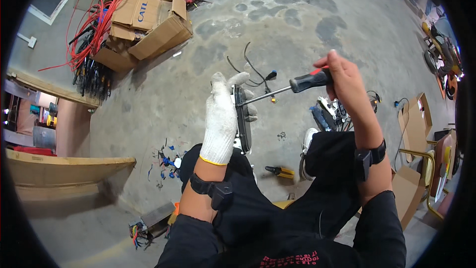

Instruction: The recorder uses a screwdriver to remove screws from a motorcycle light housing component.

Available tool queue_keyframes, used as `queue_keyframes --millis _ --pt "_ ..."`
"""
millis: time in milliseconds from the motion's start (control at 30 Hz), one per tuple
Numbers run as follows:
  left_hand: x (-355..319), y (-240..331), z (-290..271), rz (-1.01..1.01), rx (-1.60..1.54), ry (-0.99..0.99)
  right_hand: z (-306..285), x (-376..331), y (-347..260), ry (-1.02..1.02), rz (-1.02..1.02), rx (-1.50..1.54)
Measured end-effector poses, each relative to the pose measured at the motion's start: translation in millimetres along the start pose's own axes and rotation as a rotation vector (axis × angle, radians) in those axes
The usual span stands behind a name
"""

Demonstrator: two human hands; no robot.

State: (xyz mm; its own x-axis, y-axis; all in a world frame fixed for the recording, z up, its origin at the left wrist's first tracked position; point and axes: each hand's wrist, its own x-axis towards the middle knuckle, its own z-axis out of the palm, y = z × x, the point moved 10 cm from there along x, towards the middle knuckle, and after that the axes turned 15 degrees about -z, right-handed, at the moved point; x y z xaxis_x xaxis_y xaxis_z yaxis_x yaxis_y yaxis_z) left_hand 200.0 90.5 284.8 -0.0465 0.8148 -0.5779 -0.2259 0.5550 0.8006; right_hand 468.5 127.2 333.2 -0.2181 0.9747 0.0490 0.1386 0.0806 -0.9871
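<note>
The concrete floor (297, 25) fills most of the view, stained in patches. At its upper left sits a heap of cardboard boxes (148, 25) with red cables (91, 32) spilling beside them. The person sits with dark-trousered knees at the lower middle.

Above the knees, the left hand (221, 114), in a white knit glove, is closed around a flat, dark, oblong part (243, 119) held upright on edge, with thin black wires (253, 67) trailing from its top. The part looks rigid and fairly light, probably a plastic or metal housing; it seems best held by its long edges, as the glove does, leaving the face free. The wires look easy to snag or strain.

The bare right hand (347, 82) grips the red-and-black handle of a screwdriver (292, 87), its metal shaft angled down-left so the tip meets the part's upper end. The ribbed handle should resist slipping.

On the floor near the right knee lie yellow-handled pliers (278, 171), and small blue scraps (166, 161) lie scattered by the left knee.
</note>
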Motion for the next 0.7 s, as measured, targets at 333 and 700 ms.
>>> queue_keyframes --millis 333,700 --pt "-8.3 2.1 6.7 0.011 -0.016 -0.030 -2.6 -0.2 -7.3 0.097 -0.044 -0.093" --pt "-10.1 1.3 -1.5 0.010 -0.066 -0.033 -2.3 1.5 -0.1 0.139 -0.054 -0.105"
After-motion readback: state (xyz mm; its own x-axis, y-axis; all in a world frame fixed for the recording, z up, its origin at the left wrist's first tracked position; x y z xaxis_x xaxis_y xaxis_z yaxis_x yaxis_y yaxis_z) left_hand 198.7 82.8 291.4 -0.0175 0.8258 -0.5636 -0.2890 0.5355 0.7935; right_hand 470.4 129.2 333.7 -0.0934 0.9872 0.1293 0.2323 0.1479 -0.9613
